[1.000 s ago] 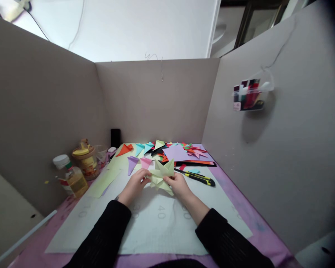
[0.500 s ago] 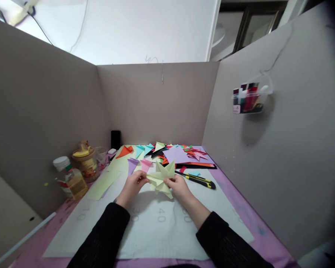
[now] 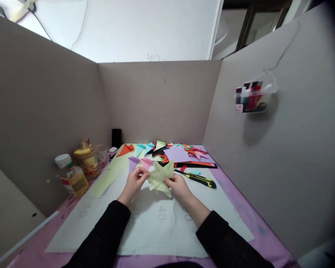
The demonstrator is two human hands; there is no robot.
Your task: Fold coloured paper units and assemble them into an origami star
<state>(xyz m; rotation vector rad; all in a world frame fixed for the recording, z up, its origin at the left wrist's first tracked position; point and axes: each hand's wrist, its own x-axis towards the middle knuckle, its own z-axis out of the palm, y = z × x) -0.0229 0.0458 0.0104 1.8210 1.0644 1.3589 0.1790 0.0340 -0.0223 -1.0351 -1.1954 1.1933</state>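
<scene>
A pale yellow-green folded paper piece (image 3: 161, 177) with several pointed flaps is held above the white numbered mat (image 3: 145, 238). My left hand (image 3: 136, 181) pinches its left edge between thumb and fingers. On the right side, my right hand (image 3: 178, 186) grips the same paper, its thumb lying over the front. Just behind the paper lie a purple folded piece (image 3: 133, 163) and a pink folded piece (image 3: 146, 163). A yellow-and-black utility knife (image 3: 199, 179) rests to the right of my right hand.
Coloured folded papers (image 3: 197, 152) and a lilac sheet (image 3: 176, 154) pile up at the back. Left stand a bottle (image 3: 74, 178), a lidded tub (image 3: 87, 162) and a black phone-like slab (image 3: 116, 138). Grey panels (image 3: 159, 100) enclose the table; a clear container (image 3: 252, 97) hangs right.
The folded paper has shifted and turned slightly in my hands, and my left fingers have adjusted along its left edge. The camera view has moved a little.
</scene>
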